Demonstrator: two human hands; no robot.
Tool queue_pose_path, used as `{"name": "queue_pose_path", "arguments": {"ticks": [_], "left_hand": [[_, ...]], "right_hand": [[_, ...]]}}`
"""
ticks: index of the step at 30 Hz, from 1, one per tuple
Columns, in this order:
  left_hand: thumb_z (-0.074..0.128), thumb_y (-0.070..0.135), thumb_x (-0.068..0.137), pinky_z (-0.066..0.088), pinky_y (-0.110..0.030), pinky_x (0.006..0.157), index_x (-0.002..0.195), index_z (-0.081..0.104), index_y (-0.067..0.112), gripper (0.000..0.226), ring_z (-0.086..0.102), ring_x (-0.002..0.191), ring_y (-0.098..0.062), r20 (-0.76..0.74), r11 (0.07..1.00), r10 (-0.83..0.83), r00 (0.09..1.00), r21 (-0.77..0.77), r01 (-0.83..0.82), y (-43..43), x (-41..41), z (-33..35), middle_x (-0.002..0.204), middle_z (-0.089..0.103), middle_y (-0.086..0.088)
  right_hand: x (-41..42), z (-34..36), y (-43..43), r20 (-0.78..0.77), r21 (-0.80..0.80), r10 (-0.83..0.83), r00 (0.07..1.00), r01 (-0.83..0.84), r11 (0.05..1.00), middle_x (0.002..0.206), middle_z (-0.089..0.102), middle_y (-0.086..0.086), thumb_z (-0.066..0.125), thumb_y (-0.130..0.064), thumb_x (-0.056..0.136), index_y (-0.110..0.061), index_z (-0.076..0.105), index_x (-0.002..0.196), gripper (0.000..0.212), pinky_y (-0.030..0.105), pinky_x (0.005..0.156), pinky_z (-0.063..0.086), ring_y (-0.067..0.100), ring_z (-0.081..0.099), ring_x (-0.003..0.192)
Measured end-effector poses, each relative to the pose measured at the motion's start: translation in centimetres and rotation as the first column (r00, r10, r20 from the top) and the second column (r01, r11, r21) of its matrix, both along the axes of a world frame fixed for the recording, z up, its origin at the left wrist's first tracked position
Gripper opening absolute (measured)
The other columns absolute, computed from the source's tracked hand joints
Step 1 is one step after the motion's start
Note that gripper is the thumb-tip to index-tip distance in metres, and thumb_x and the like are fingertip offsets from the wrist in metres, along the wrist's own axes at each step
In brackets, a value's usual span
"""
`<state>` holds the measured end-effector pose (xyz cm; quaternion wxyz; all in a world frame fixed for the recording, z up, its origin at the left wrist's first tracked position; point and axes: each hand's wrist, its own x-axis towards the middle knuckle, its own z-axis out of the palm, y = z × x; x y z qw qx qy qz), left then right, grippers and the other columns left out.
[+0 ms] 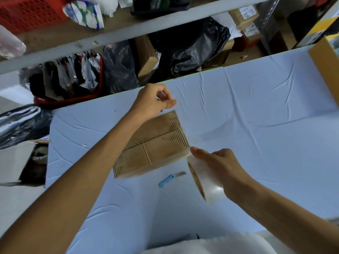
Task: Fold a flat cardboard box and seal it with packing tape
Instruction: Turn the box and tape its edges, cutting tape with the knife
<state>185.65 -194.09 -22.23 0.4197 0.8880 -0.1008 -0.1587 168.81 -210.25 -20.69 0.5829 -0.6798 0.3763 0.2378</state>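
Note:
A small brown cardboard box point(156, 145) stands folded on the blue-covered table point(256, 116), its top flaps closed along a middle seam. My left hand point(156, 101) hovers above the box's far edge and pinches the free end of a clear tape strip between thumb and fingers. The strip runs over the box top toward a roll of clear packing tape point(205, 182). My right hand point(216, 165) grips that roll at the box's near right corner, index finger stretched along it.
A blue-handled utility knife point(169, 179) lies on the table just in front of the box. A larger cardboard box point(326, 66) stands at the right edge. Beyond the table's far edge are shelves, black plastic bags point(192, 46) and a red basket point(27, 11).

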Motion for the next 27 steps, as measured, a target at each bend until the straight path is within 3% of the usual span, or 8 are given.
{"name": "queue_pose_path", "arguments": {"ticks": [9, 18, 20, 21, 23, 27], "left_hand": [[0.075, 0.025, 0.079, 0.052, -0.022, 0.058, 0.079, 0.067, 0.014, 0.013, 0.063, 0.074, -0.015, -0.011, 0.999, 0.040, 0.999, 0.021, -0.040, 0.2, 0.4, -1.3, 0.082, 0.068, -0.006], [0.076, 0.025, 0.079, 0.054, -0.026, 0.061, 0.078, 0.067, 0.015, 0.013, 0.064, 0.075, -0.015, -0.019, 0.998, 0.057, 0.998, 0.034, -0.057, 0.6, 0.5, -1.7, 0.083, 0.069, -0.005], [0.076, 0.025, 0.079, 0.054, -0.025, 0.060, 0.079, 0.067, 0.015, 0.013, 0.063, 0.076, -0.015, -0.021, 0.997, 0.064, 0.998, 0.038, -0.063, 0.5, 0.5, -1.8, 0.083, 0.069, -0.005], [0.076, 0.025, 0.079, 0.053, -0.024, 0.060, 0.079, 0.067, 0.016, 0.013, 0.063, 0.076, -0.015, -0.022, 0.997, 0.065, 0.998, 0.038, -0.064, 0.5, 0.5, -1.9, 0.083, 0.068, -0.005], [0.076, 0.026, 0.079, 0.051, -0.023, 0.058, 0.078, 0.066, 0.017, 0.013, 0.063, 0.075, -0.014, -0.019, 0.997, 0.067, 0.998, 0.045, -0.066, 0.4, 0.4, -2.0, 0.082, 0.068, -0.004], [0.075, 0.028, 0.079, 0.051, -0.023, 0.060, 0.076, 0.065, 0.019, 0.014, 0.061, 0.073, -0.011, -0.013, 0.996, 0.087, 0.996, 0.037, -0.087, 0.4, 0.1, -2.3, 0.080, 0.067, -0.001]], "right_hand": [[0.7, -1.3, 0.1, -0.024, -0.017, 0.026, 0.999, -0.027, 0.999, 0.029, 0.046, -0.011, 0.071, -0.048, 0.077, -0.006, 0.055, 0.066, 0.047, 0.012, 0.027, 0.028, 0.001, 0.044, 0.024], [0.7, -2.4, 0.2, 0.016, -0.007, 0.031, 0.999, -0.031, 0.999, 0.027, 0.041, -0.010, 0.072, -0.045, 0.079, -0.012, 0.041, 0.052, 0.052, 0.014, 0.030, 0.027, 0.002, 0.038, 0.023], [0.7, -2.4, 0.3, 0.019, -0.010, 0.036, 0.999, -0.036, 0.999, 0.041, 0.059, -0.003, 0.072, -0.048, 0.077, -0.003, 0.053, 0.057, 0.053, 0.019, 0.040, 0.036, 0.007, 0.051, 0.036], [0.8, -2.3, 0.3, 0.020, -0.013, 0.035, 0.999, -0.035, 0.999, 0.057, 0.069, 0.007, 0.072, -0.049, 0.076, 0.005, 0.061, 0.066, 0.057, 0.024, 0.048, 0.041, 0.017, 0.061, 0.048], [0.8, -2.2, 0.5, 0.016, -0.034, 0.042, 0.999, -0.042, 0.999, 0.081, 0.072, 0.023, 0.072, -0.051, 0.075, 0.015, 0.064, 0.084, 0.067, 0.034, 0.059, 0.045, 0.039, 0.068, 0.073], [1.0, -2.1, 0.6, 0.020, -0.036, 0.053, 0.998, -0.053, 0.998, 0.086, 0.071, 0.026, 0.071, -0.050, 0.076, 0.015, 0.064, 0.088, 0.066, 0.038, 0.063, 0.047, 0.044, 0.067, 0.085]]}}
